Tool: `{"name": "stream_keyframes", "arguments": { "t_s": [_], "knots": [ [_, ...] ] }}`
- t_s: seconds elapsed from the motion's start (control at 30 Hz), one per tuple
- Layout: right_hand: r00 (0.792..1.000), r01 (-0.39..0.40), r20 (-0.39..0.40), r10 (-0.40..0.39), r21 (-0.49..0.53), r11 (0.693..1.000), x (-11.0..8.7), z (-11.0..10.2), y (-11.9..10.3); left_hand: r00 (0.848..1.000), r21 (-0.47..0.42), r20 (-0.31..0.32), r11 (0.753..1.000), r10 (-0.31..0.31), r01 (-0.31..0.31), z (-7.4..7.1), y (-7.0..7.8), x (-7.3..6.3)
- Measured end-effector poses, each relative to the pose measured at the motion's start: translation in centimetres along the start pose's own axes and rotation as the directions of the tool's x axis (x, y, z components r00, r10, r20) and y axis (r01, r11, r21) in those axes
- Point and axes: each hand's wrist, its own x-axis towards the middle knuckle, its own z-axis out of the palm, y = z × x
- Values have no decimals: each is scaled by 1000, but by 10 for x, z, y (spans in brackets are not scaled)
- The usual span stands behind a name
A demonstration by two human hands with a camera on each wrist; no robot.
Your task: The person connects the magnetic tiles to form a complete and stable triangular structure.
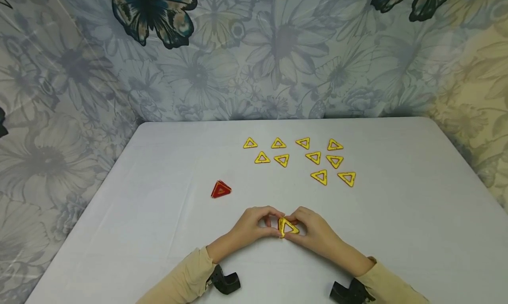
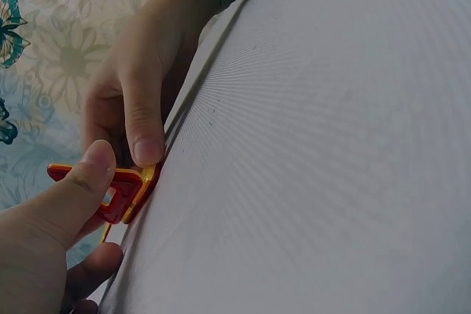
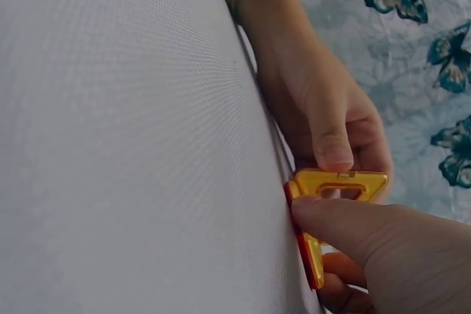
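Both hands meet over the near part of the white table, around a small cluster of yellow-and-red plastic triangle pieces point(image 1: 288, 227) with open centres. My left hand point(image 1: 255, 224) pinches its left side between thumb and fingers; my right hand point(image 1: 315, 231) pinches the right side. In the left wrist view, a red triangle face point(image 2: 125, 182) shows under the left thumb, with a yellow-and-red piece point(image 2: 147, 185) angled against it. The right wrist view shows a yellow triangle point(image 3: 342, 182) standing at an angle to another piece point(image 3: 313, 255) low by the table. Fingers hide part of the cluster.
Several yellow triangle frames point(image 1: 282, 159) lie spread flat across the far middle and right of the table point(image 1: 158, 185). A red triangular piece point(image 1: 221, 189) sits left of them, nearer the hands. Patterned cloth point(image 1: 278, 75) hangs behind the table's far edge.
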Motion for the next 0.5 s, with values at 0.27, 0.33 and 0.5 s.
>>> {"name": "stream_keyframes", "arguments": {
  "t_s": [0.27,0.33,0.5],
  "knots": [
    [1000,-7,-3,7,-7,1000,1,-1,1,1000,-1,8,1000,9,-9,0,1,2],
    [1000,-3,0,3,-4,1000,1,0,1,1000,-1,8,1000,6,-6,-1,2,2],
    [1000,1,25,-1,27,1000,2,-4,2,1000,6,5,1000,10,-10,-1,3,1]
  ]
}}
